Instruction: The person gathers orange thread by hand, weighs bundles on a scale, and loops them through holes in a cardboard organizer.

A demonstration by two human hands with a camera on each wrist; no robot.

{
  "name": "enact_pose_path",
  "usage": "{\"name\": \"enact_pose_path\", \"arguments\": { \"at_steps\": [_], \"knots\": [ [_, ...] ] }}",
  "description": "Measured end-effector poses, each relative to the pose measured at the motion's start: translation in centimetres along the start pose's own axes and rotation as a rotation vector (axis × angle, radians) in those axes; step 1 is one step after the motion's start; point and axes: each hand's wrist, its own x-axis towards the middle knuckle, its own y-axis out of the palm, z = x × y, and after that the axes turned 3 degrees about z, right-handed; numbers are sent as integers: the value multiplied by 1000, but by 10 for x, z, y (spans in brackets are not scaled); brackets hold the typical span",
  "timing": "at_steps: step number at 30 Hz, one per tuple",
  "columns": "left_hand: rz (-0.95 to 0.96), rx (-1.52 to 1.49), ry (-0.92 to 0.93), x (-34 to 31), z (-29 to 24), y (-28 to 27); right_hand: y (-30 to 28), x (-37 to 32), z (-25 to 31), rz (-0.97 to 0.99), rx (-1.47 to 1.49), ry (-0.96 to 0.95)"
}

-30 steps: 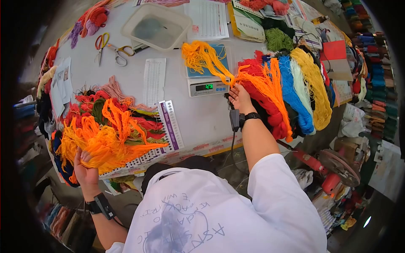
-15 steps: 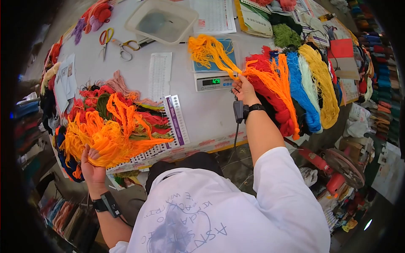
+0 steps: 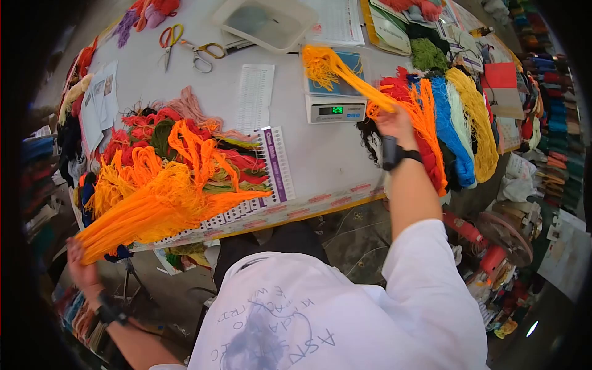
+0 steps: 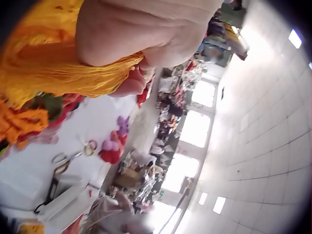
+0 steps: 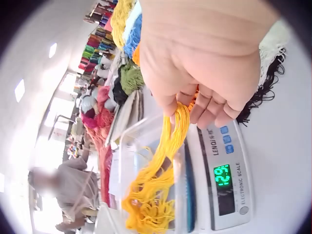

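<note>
My left hand [image 3: 81, 268] grips one end of a yellow-orange yarn skein [image 3: 132, 216], stretched straight from the heap over the table's left front edge. In the left wrist view the fingers curl round the looped end of the strands [image 4: 58, 73]. My right hand [image 3: 396, 123] pinches the end of a smaller yellow yarn bundle [image 3: 354, 77] beside the scale. The bundle's loose far end lies in the clear plastic tray [image 5: 183, 214] on the electronic scale [image 3: 316, 115]. Green digits [image 5: 222, 175] glow on its display.
A mixed yarn heap [image 3: 154, 129] lies on the left over punched cards [image 3: 277, 163]. To the right hang red, orange, blue and yellow skeins [image 3: 472, 123]. Scissors [image 3: 203, 55], a plastic box [image 3: 265, 21] and a paper list [image 3: 254, 95] lie farther back; a fan [image 3: 505, 237] stands right.
My left hand has moved left and down, drawing the skein out straight from the heap. My right hand has shifted right, and the bundle on the scale is stretched tighter. The view has shifted.
</note>
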Motion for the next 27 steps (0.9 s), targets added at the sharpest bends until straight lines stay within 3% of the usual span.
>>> {"name": "enact_pose_path", "arguments": {
  "at_steps": [1,2,3,4,5,6,7,9,11,13,14,15,16,17,19,20,23,25,27],
  "knots": [
    [-4,-50,80,-4,-63,-20,0,-25,22,105,-54,-153],
    [-37,-6,139,-12,-138,-46,-24,-36,63,298,20,-116],
    [-222,84,326,-20,-206,-62,-38,-56,97,127,-59,-408],
    [-315,148,448,-28,-257,-79,7,-125,100,-10,-167,-683],
    [-404,202,563,-40,-300,-88,-23,-143,147,-10,-250,-804],
    [-514,266,701,-56,-341,-94,8,-200,152,-103,-375,-969],
    [-581,319,815,-71,-368,-95,28,-236,157,-144,-396,-1043],
    [-535,330,869,-80,-390,-94,82,-312,143,-170,-418,-1124],
    [-300,277,707,-63,-379,-102,117,-353,104,-1,-645,-1064],
    [-34,232,392,-35,-280,-92,145,-356,32,-72,-691,-971],
    [52,227,244,-23,-206,-79,161,-354,-6,-153,-746,-900],
    [101,234,105,-14,-124,-65,157,-336,-51,-67,-800,-849],
    [107,251,-19,-8,-46,-56,155,-319,-92,-3,-925,-671],
    [101,290,-136,-4,20,-57,158,-305,-141,71,-1104,-633],
    [-137,424,-318,-4,133,-45,129,-254,-224,134,-1115,-406],
    [-122,561,-400,-3,171,-57,127,-236,-263,130,-1100,-223],
    [-128,781,-651,2,250,-115,100,-192,-360,262,-1102,-112],
    [-130,931,-650,0,273,-149,94,-178,-402,445,-1133,-31],
    [-116,1066,-632,-4,293,-174,86,-173,-436,534,-1167,-99]
  ]
}}
